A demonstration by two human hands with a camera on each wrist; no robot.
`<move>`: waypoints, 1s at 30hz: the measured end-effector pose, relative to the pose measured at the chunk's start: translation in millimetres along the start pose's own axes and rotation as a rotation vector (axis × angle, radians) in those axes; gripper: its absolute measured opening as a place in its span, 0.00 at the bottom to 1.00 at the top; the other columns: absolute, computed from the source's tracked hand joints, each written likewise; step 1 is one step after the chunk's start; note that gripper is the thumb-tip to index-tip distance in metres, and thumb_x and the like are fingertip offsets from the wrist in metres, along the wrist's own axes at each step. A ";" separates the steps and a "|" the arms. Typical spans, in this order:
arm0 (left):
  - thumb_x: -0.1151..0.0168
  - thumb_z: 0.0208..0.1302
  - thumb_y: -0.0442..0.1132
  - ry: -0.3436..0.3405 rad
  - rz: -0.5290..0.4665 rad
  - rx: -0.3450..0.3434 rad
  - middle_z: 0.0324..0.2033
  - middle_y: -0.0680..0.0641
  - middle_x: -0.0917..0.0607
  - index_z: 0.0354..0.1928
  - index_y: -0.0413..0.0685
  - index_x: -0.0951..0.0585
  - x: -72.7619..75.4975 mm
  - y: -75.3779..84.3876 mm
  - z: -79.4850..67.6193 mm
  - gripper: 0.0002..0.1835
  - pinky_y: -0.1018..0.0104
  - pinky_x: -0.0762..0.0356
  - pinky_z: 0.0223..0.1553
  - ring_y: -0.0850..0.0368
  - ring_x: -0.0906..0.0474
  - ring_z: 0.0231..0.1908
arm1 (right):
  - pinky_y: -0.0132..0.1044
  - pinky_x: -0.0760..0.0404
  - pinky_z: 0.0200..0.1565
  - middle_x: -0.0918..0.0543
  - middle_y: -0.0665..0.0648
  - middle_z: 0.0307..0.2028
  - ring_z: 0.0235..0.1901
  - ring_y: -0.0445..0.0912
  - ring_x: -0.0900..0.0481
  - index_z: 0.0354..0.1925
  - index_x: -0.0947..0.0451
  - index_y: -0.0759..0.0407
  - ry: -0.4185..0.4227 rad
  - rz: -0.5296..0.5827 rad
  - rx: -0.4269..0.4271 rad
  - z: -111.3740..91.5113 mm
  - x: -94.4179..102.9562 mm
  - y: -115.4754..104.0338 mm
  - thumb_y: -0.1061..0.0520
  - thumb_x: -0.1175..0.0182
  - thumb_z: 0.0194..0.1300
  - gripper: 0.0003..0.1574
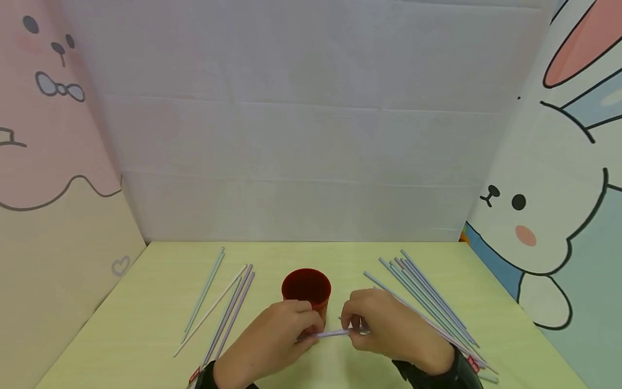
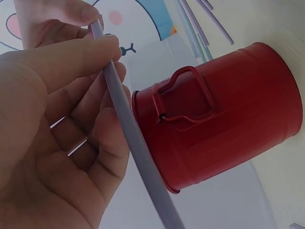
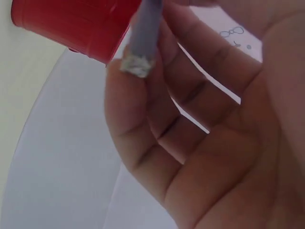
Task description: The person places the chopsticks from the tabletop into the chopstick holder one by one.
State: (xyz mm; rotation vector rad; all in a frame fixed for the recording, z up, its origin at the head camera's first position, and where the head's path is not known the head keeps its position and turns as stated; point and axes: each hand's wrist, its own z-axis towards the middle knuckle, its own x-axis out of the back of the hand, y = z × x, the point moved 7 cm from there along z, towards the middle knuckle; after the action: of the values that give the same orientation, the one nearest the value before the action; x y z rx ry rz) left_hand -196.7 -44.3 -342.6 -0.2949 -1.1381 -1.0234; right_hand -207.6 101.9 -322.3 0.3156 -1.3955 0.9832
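Both hands hold one thin lavender stick (image 1: 332,333) in front of a red metal bucket (image 1: 307,283). My left hand (image 1: 274,336) pinches it toward its left end in the head view. Toward the other end, my right hand (image 1: 389,326) grips it between thumb and fingers. In the left wrist view the stick (image 2: 138,148) slants past the bucket's rim, and a small wire handle (image 2: 206,93) shows on the bucket's side. The right wrist view has the pale cut end (image 3: 137,66) of the stick sticking out by the curled fingers (image 3: 125,100).
Several loose sticks (image 1: 233,308) in green, white and lavender lie on the pale yellow table (image 1: 160,281) to the left. A denser bunch of sticks (image 1: 427,297) lies to the right, partly under the right forearm. A white backdrop (image 1: 306,135) rises behind the table.
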 end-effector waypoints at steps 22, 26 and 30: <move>0.37 0.65 0.42 0.530 -0.348 0.171 0.33 0.58 0.19 0.45 0.55 0.24 92.2 -40.4 6.8 0.09 0.67 0.20 0.32 0.63 0.22 0.32 | 0.59 0.40 0.62 0.41 0.56 0.68 0.66 0.55 0.42 0.73 0.59 0.50 0.296 0.628 -0.143 31.3 -28.3 31.9 0.57 0.26 0.49 0.66; 0.37 0.64 0.39 0.582 -0.418 0.162 0.34 0.56 0.19 0.45 0.52 0.24 103.9 -45.1 15.6 0.10 0.66 0.20 0.35 0.60 0.22 0.34 | 0.59 0.39 0.62 0.40 0.56 0.67 0.64 0.54 0.41 0.73 0.58 0.52 0.283 0.714 -0.249 39.2 -48.1 35.1 0.54 0.25 0.49 0.66; 0.37 0.64 0.35 0.583 -0.449 0.165 0.34 0.52 0.19 0.45 0.47 0.24 111.0 -41.5 26.4 0.10 0.67 0.21 0.36 0.58 0.22 0.34 | 0.57 0.36 0.60 0.37 0.52 0.64 0.62 0.49 0.38 0.72 0.59 0.47 0.253 0.779 -0.274 44.6 -73.9 49.9 0.52 0.26 0.50 0.65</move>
State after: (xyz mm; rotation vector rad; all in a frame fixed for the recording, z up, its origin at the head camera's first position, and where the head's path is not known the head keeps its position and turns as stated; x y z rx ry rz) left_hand -240.3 -106.9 -248.2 0.3925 -0.7549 -1.2869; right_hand -264.7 70.9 -397.8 -0.5867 -1.4097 1.3730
